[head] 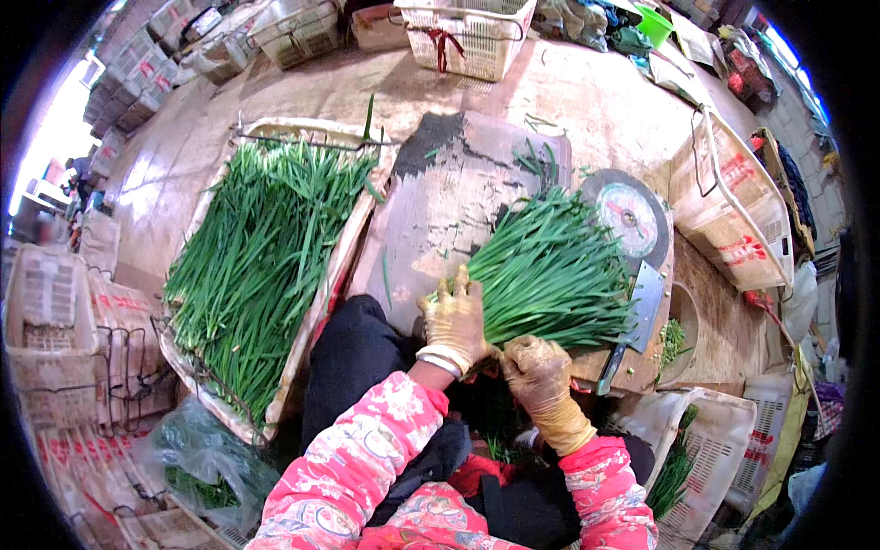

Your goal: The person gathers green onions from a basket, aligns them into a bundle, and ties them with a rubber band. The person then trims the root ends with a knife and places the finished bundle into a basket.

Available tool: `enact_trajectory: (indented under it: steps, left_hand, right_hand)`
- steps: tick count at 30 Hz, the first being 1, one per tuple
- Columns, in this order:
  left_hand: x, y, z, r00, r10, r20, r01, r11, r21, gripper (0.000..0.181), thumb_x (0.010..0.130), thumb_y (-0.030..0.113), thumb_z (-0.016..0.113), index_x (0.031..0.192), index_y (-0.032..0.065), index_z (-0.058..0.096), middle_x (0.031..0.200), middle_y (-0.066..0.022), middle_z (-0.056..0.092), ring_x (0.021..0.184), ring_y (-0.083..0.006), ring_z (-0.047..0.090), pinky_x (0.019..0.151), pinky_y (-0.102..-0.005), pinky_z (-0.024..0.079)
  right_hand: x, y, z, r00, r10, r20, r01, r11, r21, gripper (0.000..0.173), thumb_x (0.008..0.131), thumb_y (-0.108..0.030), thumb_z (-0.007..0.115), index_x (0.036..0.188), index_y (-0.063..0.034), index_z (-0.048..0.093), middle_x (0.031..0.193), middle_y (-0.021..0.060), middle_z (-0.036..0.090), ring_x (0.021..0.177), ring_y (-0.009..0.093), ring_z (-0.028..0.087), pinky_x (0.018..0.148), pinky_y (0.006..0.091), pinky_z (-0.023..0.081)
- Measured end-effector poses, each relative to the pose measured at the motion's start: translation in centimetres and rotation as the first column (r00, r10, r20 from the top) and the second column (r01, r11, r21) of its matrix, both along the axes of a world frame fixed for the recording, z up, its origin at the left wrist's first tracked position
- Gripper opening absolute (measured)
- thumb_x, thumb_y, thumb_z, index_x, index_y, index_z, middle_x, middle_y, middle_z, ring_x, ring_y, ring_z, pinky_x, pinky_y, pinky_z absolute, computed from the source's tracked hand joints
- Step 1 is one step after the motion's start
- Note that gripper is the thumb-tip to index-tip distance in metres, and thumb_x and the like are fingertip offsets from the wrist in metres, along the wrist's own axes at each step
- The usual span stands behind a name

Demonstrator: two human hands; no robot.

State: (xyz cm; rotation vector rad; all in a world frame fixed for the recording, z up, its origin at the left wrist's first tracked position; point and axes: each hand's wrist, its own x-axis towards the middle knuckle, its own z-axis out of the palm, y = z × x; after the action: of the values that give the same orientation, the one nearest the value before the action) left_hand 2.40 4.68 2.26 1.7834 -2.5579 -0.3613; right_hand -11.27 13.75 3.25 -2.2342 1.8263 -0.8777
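Note:
A large bunch of green garlic chives [560, 275] lies across a worn board [440, 199], its leaves fanned to the right. My left hand [457, 323], in a yellowed rubber glove with a pale band at the wrist, is on the bunch's left end; what its fingers grip is partly hidden. My right hand [540, 375], in a like glove, is curled at the bunch's near edge, close to my left wrist; whether it holds anything does not show. A cleaver [646, 306] rests right of the leaves, near a round abrasive disc [627, 214].
A long crate [330, 295] full of chives stands left of the board. Plastic crates [732, 199] stand at right, with more at far left and back. A tub [687, 344] with chopped bits sits right of the cleaver. A plastic bag [206, 454] lies lower left.

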Motion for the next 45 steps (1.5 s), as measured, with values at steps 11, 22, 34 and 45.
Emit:
enact_trajectory:
  steps: [11,22,34,45]
  left_hand:
    - [3.4,-5.7,-4.0,0.356,0.580,-0.733,-0.064,0.798,0.600,0.018,0.084,0.010,0.068,0.100,0.0003,0.066,0.090,-0.0046,0.067,0.084,-0.0143,0.061,0.081,-0.0288,0.049]
    - [2.4,-3.1,-0.9,0.921,0.037,-0.387,0.072,0.962,0.263,0.050,0.078,0.023,0.069,0.123,0.0070,0.056,0.116,-0.0221,0.062,0.112,-0.0404,0.057,0.093,-0.0449,0.047]
    - [5.5,-8.2,-3.0,0.364,0.690,-0.625,0.053,0.655,0.754,0.017,0.066,0.005,0.074,0.081,0.0039,0.067,0.082,-0.0042,0.065,0.079,-0.0153,0.062,0.076,-0.0283,0.048]
    - [2.7,-4.8,0.9,0.743,0.229,-0.629,0.137,0.868,0.477,0.037,0.057,0.033,0.088,0.073,0.0054,0.069,0.069,-0.0059,0.062,0.068,-0.0191,0.059,0.066,-0.0319,0.047]
  right_hand:
    - [0.7,-5.8,0.7,0.795,0.006,0.606,-0.010,1.000,0.003,0.010,0.075,-0.001,0.073,0.078,-0.0034,0.064,0.077,0.0104,0.064,0.069,0.028,0.062,0.064,0.0330,0.051]
    - [-0.4,-8.5,3.4,0.896,0.374,0.240,-0.395,0.917,0.049,0.010,0.071,-0.005,0.064,0.077,-0.0055,0.056,0.131,0.0120,0.059,0.120,0.033,0.054,0.103,0.0474,0.038]
    - [0.7,-9.6,-4.4,0.716,-0.118,0.688,-0.294,0.843,0.451,0.018,0.085,-0.003,0.066,0.103,-0.0019,0.064,0.105,0.0146,0.067,0.089,0.021,0.064,0.078,0.0323,0.051]
    - [-1.1,-8.9,-2.7,0.172,-0.305,0.937,-0.388,0.853,0.349,0.017,0.075,0.007,0.072,0.067,0.0031,0.058,0.118,0.0185,0.063,0.103,0.024,0.064,0.089,0.0340,0.052]
